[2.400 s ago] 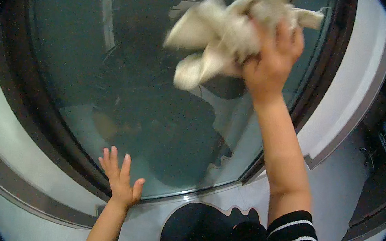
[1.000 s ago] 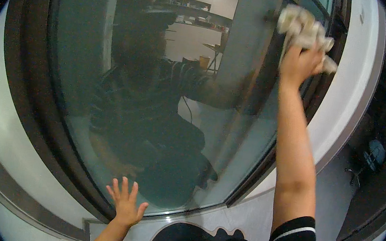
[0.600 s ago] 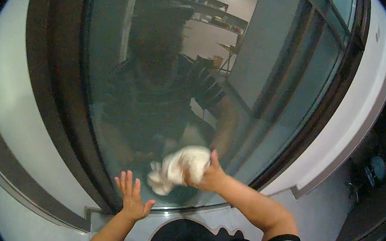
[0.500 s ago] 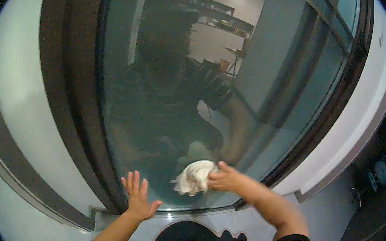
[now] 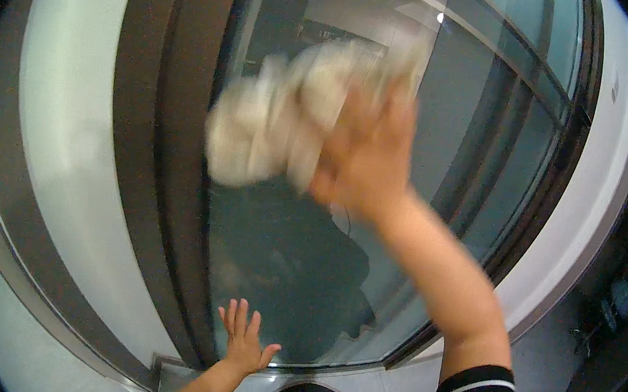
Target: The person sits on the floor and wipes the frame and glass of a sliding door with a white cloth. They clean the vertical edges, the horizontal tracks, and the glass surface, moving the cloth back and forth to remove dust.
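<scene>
A crumpled white cloth (image 5: 248, 129) is in my right hand (image 5: 370, 152), raised in front of the upper part of a glass door panel (image 5: 289, 271). Both cloth and hand are smeared by motion, so I cannot tell whether the cloth touches the glass. The fingers curl around the cloth's right side. Low down at the left, my left hand (image 5: 249, 345) is held up with fingers spread and nothing in it, near the bottom corner of the glass. Whether that palm rests on the pane cannot be made out.
A dark brown frame (image 5: 180, 140) borders the glass at left, beside a pale wall (image 5: 67, 103). To the right, a white wall edge (image 5: 609, 154) stands past the frame. Pale floor tiles (image 5: 418, 373) lie below. Reflections of a room show in the pane.
My right hand has swept the cloth from low on the glass up and to the left. The view has shifted slightly; my left hand stays low with its fingers spread.
</scene>
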Tool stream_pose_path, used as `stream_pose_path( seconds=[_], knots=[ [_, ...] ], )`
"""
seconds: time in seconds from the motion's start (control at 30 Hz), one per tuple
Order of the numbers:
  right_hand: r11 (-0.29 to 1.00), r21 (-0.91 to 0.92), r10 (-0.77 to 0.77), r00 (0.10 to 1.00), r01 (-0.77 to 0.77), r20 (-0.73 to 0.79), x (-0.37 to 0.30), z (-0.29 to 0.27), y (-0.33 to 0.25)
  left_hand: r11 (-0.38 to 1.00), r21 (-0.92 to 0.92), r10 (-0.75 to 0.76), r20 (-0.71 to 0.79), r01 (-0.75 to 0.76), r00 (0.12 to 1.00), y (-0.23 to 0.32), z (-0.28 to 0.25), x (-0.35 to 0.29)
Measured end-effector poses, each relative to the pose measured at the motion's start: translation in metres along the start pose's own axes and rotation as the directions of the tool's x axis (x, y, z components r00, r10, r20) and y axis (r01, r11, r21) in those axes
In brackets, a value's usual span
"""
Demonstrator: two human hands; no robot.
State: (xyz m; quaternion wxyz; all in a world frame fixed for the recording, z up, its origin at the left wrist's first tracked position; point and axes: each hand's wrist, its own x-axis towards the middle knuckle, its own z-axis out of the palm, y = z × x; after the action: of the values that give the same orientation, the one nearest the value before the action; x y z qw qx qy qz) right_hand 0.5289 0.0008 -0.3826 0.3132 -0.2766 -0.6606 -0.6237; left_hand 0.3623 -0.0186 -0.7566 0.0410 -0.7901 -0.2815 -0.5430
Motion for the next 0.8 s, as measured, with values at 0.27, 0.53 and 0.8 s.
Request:
stream_pose_path(
  seconds=[0.27, 0.53, 0.8],
  knots=[
    [0.806, 0.249, -0.587, 0.67, 0.538, 0.453, -0.204, -0.073, -0.033, 0.994, -0.103, 0.0, -0.238, -0.026, 0.971, 0.009, -0.023, 0.016],
    [0.938, -0.239, 0.197, 0.953, -0.251, -0.229, 0.11, -0.001, 0.04, 0.994, -0.103, -0.007, -0.267, -0.021, 0.964, -0.001, -0.015, 0.02],
    [0.981, 0.19, -0.001, 0.993, 0.024, -0.122, -0.029, 0.042, -0.159, 0.999, -0.038, 0.014, -0.35, -0.029, 0.937, -0.01, -0.028, 0.015]
  ],
)
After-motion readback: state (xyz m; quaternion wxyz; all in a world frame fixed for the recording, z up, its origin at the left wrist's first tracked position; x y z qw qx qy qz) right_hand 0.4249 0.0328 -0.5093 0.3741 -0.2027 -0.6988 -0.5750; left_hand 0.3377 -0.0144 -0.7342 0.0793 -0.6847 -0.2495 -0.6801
